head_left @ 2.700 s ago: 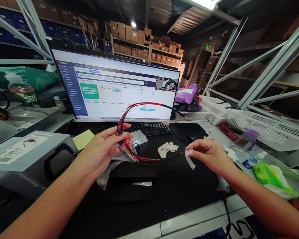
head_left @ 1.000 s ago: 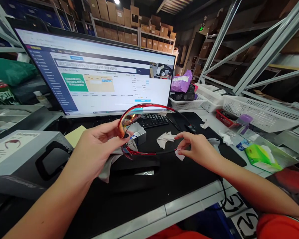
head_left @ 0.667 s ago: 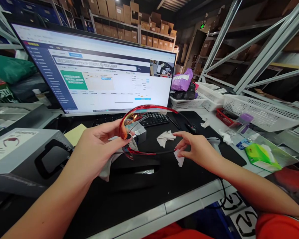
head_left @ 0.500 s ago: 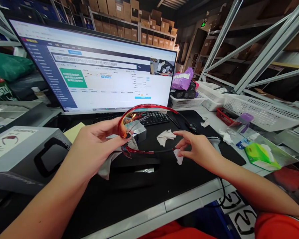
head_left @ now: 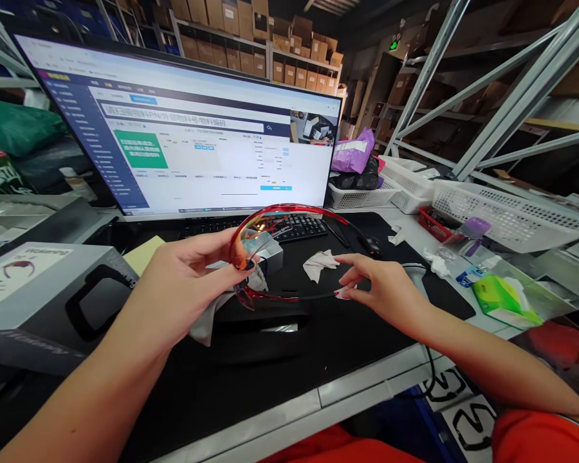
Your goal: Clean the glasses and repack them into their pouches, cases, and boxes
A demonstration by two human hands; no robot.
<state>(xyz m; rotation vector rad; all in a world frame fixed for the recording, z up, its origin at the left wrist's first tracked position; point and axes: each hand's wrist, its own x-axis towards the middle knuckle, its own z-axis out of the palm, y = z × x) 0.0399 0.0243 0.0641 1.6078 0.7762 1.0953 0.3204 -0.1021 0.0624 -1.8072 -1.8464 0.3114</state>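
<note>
My left hand (head_left: 202, 270) pinches a pair of red-framed sports glasses (head_left: 289, 207) at one end of the lens, holding them above the black desk mat. The lens looks orange and reflective, and both arms point rightward. My right hand (head_left: 376, 283) is closed at the tip of the nearer arm, with a small white tissue (head_left: 340, 293) between its fingers. Most of that tissue is hidden by the fingers. A crumpled pale tissue (head_left: 320, 265) lies on the mat just beyond. Below the glasses sits a dark open case (head_left: 265, 331), with a grey cloth (head_left: 206, 325) beside it.
A monitor (head_left: 183, 141) stands behind a black keyboard (head_left: 302, 226). At left is a grey product box (head_left: 53, 308). A handheld scanner (head_left: 415, 275), a green tissue pack (head_left: 505, 302) and white baskets (head_left: 502, 215) are on the right.
The white tissue in my right hand hung below the fingers before; now it is gathered up against the arm tip. The glasses and my left hand have barely moved.
</note>
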